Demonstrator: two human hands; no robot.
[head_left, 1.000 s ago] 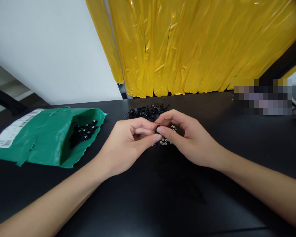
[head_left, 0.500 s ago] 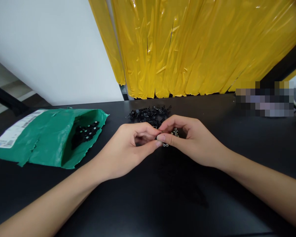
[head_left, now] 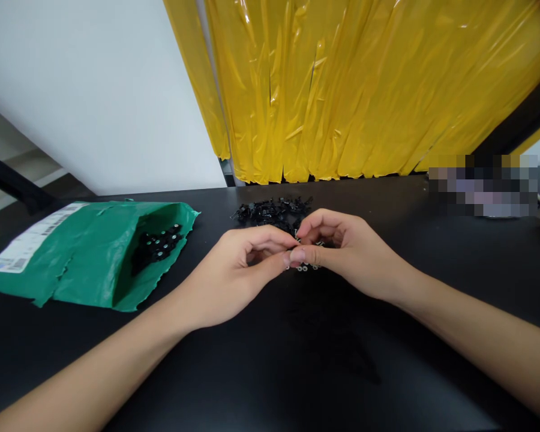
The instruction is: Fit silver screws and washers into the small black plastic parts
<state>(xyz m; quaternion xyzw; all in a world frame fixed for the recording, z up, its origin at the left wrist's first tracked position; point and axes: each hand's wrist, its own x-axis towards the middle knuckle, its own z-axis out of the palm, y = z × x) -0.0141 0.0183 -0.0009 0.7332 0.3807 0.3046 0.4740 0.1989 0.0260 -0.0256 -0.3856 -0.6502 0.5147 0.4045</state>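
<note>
black table [head_left: 261, 378] bearing small silvery ring-like pieces [head_left: 305, 269]

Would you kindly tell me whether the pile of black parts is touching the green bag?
Apart: the head view shows a strip of dark table between the pile of black parts and the mouth of the green bag.

Site: looks like a small workshop or assembly bench, exact kind uncertain. Grounds, from where I stand: black worktop [head_left: 261, 372]; small black parts [head_left: 270, 211] heaped near pale rings [head_left: 305, 269]; labelled green bag [head_left: 83, 255] holding dark pieces [head_left: 158, 245]; yellow plastic sheeting [head_left: 364, 84] hung behind; white panel [head_left: 108, 90] left of it.
</note>
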